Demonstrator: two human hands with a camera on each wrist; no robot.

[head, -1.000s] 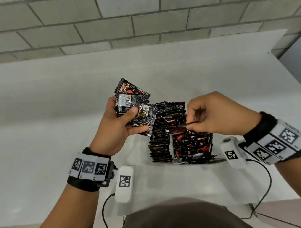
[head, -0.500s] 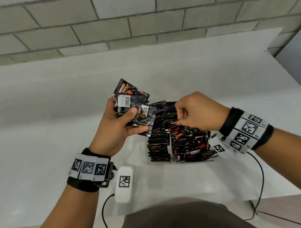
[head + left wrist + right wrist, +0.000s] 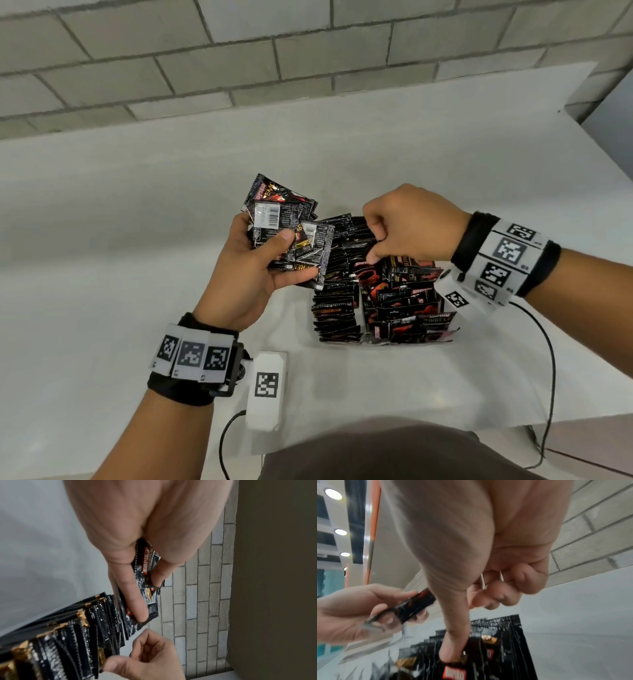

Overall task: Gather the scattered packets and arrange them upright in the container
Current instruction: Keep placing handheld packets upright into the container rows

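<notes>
My left hand (image 3: 274, 246) grips a fanned bundle of black packets (image 3: 284, 212) just left of the container, thumb on top; the left wrist view shows the same bundle (image 3: 147, 566) pinched between thumb and fingers. The clear container (image 3: 411, 343) holds two dense rows of upright black-and-red packets (image 3: 335, 294). My right hand (image 3: 407, 226) hovers over the far end of the rows. Its fingers are curled and hold nothing. The right thumb (image 3: 453, 642) points down and presses on the top of a packet in the container.
The container stands on a white table (image 3: 137, 240) against a grey brick wall (image 3: 308, 51). The table ends close to the right of the container. A black cable (image 3: 548, 359) hangs from my right wrist over the front edge.
A second ago my right hand pinched a packet above the right row. It has moved left and farther back, no longer holds the packet, and its thumb now presses into the row. The left hand stayed put.
</notes>
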